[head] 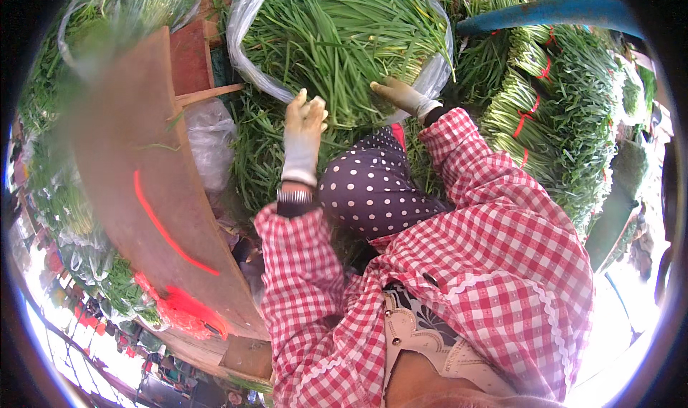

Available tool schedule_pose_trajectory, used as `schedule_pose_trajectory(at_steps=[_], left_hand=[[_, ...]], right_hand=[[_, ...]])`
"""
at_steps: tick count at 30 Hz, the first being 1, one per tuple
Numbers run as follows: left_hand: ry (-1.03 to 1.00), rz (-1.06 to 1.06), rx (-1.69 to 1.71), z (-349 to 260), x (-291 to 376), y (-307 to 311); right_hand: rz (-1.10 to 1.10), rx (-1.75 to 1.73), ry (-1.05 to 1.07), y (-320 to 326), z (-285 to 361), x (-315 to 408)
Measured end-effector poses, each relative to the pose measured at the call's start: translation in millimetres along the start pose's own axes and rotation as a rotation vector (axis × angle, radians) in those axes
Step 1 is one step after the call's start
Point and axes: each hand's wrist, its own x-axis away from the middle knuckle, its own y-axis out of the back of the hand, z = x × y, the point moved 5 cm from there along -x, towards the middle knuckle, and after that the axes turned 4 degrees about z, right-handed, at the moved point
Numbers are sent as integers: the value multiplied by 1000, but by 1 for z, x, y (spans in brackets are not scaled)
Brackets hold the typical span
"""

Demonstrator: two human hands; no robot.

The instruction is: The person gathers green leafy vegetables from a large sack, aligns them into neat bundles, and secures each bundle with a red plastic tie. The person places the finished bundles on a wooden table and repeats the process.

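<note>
In front of me an open clear plastic bag with a rolled rim holds a heap of long, flat green leaves with pale stalk ends, likely garlic chives. My left hand, in a soiled white glove, is at the bag's near left rim, fingers up and slightly apart, with nothing visible in them. On the near right side, my right hand, gloved too, reaches in over the leaves beside the rim. Its fingers point left, and whether they grip any leaves or plastic is unclear. My bent knee in dotted trousers is just below the bag.
Bundles of greens tied with red bands are stacked at right, below a blue curved bar. A wooden board runs along the left, bearing a red strip and red plastic. Crumpled clear plastic lies beside it.
</note>
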Motion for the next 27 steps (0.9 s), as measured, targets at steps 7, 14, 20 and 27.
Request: schedule_pose_trajectory(at_steps=[7, 14, 20, 27], left_hand=[[49, -46, -315, 58, -55, -13], [153, -189, 378, 100, -27, 10], [140, -324, -4, 102, -18, 19], [138, -240, -52, 108, -22, 23]], right_hand=[[207, -140, 19, -25, 48, 25], [14, 452, 232, -75, 104, 46], [-271, 731, 403, -50, 96, 62], [-302, 208, 217, -66, 30, 29]])
